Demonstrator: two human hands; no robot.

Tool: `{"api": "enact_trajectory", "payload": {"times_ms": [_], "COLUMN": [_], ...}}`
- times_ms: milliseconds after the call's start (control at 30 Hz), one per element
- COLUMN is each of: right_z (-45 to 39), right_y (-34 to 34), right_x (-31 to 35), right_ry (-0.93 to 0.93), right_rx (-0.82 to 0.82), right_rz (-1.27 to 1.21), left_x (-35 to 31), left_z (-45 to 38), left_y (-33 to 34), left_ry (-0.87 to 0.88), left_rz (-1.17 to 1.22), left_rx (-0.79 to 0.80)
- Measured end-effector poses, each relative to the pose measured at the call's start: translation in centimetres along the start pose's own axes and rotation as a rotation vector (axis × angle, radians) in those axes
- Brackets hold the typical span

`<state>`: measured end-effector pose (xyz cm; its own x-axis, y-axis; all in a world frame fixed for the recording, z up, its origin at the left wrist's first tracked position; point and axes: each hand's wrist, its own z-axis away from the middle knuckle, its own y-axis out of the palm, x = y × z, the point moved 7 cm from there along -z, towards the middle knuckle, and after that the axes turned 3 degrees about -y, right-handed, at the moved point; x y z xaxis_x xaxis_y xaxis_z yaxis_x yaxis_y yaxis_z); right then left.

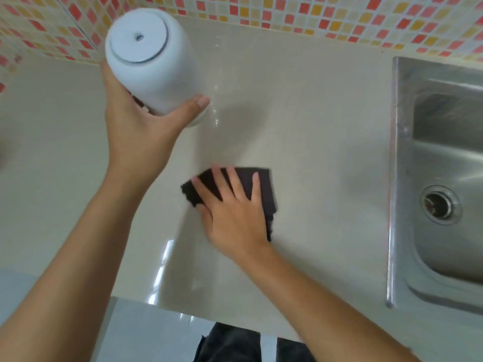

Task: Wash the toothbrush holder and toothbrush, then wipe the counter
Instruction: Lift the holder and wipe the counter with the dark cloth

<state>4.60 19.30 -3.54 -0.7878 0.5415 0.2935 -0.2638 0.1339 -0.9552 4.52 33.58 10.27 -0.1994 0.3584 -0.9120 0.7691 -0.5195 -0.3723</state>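
Pale beige counter (313,126) runs under me from the near edge to a far wall of small red, orange and cream tiles (287,14), with a steel sink (439,152) set in at the right.

My left hand (138,131) grips the white toothbrush holder (149,61) and holds it up off the counter at the far left, tipped so its round base with a small hole faces me. My right hand (235,210) lies flat, fingers spread, pressing a dark cloth (264,189) onto the counter near the middle, well to the left of the sink. I judge the washing is behind me and I am on the wiping step, with the holder lifted to clear the spot it stands on.

Water glints on the counter just right of the holder, so I think it may be dripping. If so, it could wet ground I have just wiped. My grip is around the lower body only; a wet, smooth holder held tilted could slide out and fall. The cloth is bunched under my palm and could roll instead of wiping flat.

I cannot see the toothbrush anywhere, nor into the holder's mouth, which points away. Something dark between my left palm and the holder is too small to name. The sink's right side is cut off, and my right hand is blurred.
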Motion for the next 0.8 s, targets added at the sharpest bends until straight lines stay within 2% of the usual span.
{"api": "enact_trajectory", "payload": {"times_ms": [133, 233, 300, 367, 433, 567, 633, 700, 800], "right_z": [-10.2, -9.9, -6.2, -0.5, 5.8, 15.1, 14.3, 9.8, -0.2], "right_y": [-3.4, -5.9, -6.4, -6.4, -6.0, -3.1, -2.8, -3.7, -5.2], "right_x": [-13.0, -21.1, -23.5, -23.6, -20.7, -11.0, -10.5, -13.0, -18.5], "right_ry": [0.377, 0.508, 0.536, 0.589, 0.636, 0.519, 0.459, 0.445, 0.539], "right_rx": [-0.061, -0.065, -0.097, -0.166, -0.199, -0.036, 0.020, -0.027, -0.093], "right_rz": [-0.001, 0.006, 0.027, 0.067, 0.109, 0.116, 0.101, 0.123, 0.075], "left_x": [0.3, 0.0, -0.3, -0.5, -0.7, -1.5, -2.2, -2.5, -2.5], "left_z": [1.0, 1.9, 2.3, 2.4, 2.1, 1.2, 0.9, 0.7, 1.2], "left_y": [0.9, 1.3, 1.2, 1.5, 2.1, 3.7, 4.6, 5.5, 6.2], "left_ry": [-0.004, 0.006, 0.004, 0.011, 0.010, 0.006, 0.019, 0.033, 0.054], "left_rz": [0.026, 0.022, 0.015, 0.035, 0.069, 0.106, 0.103, 0.100, 0.088], "left_rx": [0.060, 0.114, 0.120, 0.117, 0.107, 0.108, 0.141, 0.162, 0.158]}}
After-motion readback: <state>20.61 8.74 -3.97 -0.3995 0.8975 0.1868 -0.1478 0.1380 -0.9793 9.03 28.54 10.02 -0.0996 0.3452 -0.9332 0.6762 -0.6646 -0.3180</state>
